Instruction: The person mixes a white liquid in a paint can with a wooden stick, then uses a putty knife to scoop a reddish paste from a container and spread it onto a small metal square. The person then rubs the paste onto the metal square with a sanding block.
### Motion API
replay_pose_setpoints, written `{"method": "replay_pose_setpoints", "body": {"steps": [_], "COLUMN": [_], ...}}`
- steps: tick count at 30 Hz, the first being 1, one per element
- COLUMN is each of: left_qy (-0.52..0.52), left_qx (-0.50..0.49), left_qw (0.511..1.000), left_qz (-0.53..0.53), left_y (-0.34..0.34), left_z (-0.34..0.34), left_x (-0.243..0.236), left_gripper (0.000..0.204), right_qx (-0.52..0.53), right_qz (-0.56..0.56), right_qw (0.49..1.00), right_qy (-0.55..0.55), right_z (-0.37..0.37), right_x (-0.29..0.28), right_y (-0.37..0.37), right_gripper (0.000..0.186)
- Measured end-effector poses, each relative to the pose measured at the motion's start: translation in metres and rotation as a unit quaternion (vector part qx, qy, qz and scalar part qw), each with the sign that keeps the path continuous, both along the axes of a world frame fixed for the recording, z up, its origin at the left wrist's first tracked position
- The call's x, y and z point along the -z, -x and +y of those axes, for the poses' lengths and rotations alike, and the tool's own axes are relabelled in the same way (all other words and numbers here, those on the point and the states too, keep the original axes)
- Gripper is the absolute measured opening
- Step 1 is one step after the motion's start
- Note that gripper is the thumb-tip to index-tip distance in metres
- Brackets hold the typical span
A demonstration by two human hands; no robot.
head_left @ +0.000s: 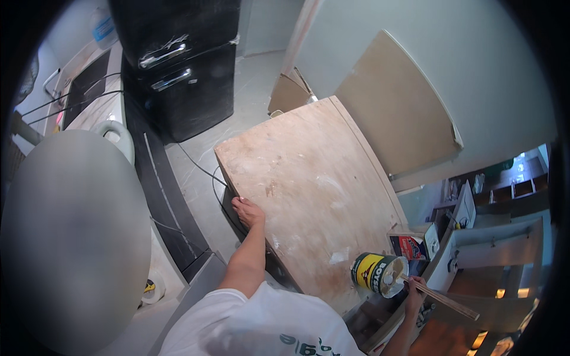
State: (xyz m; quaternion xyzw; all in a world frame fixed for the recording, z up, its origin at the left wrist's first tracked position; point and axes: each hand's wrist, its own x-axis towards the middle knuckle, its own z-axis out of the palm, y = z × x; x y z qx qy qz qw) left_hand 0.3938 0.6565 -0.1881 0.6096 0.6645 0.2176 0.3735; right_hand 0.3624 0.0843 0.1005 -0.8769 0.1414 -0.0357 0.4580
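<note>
A large, worn wooden tabletop (pixel 309 172) with pale smears lies in front of me. At its left edge is my left hand (pixel 249 212), its fingers curled over the rim. Near the right front corner stands an open paint can (pixel 367 272) with a yellow and dark green label. My right hand (pixel 415 287) is closed round a flat wooden stick (pixel 449 302). One end of the stick reaches into the can, and the other sticks out to the right. What is inside the can is mostly hidden.
A rectangular tin (pixel 414 244) stands just behind the paint can. Brown board (pixel 398 107) leans on the right wall. A black fridge (pixel 178 71) stands far left, and a large blurred grey oval (pixel 74 243) blocks the near left. Cables (pixel 199 165) hang beside the tabletop.
</note>
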Motion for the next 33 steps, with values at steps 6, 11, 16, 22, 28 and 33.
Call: {"method": "replay_pose_setpoints", "body": {"steps": [6, 11, 16, 22, 28, 33], "left_qy": [0.01, -0.008, -0.019, -0.047, -0.005, -0.019], "left_qx": [0.003, -0.013, -0.007, -0.004, -0.013, 0.036], "left_qw": [1.0, 1.0, 1.0, 0.999, 1.0, 0.996], "left_qz": [0.025, 0.025, 0.009, 0.011, 0.017, 0.081], "left_y": [-0.001, -0.001, -0.003, -0.002, -0.005, -0.003], "left_z": [-0.002, 0.002, 0.001, 0.023, 0.018, 0.041], "left_x": [-0.005, 0.003, 0.016, 0.07, 0.052, 0.078], "left_gripper": [0.028, 0.029, 0.031, 0.035, 0.041, 0.042], "right_qx": [-0.022, -0.019, 0.008, -0.041, -0.016, -0.02], "right_qz": [0.057, 0.093, 0.043, -0.018, 0.06, 0.091], "right_qw": [0.996, 0.996, 0.999, 0.995, 0.989, 0.994], "right_qy": [0.059, -0.002, -0.023, 0.084, 0.134, 0.053], "right_z": [-0.007, 0.022, 0.031, 0.006, 0.012, 0.017], "right_x": [-0.017, -0.024, -0.028, -0.003, -0.024, -0.027], "right_y": [0.019, 0.014, 0.012, 0.008, 0.025, 0.027], "right_gripper": [0.022, 0.019, 0.02, 0.024, 0.023, 0.016]}}
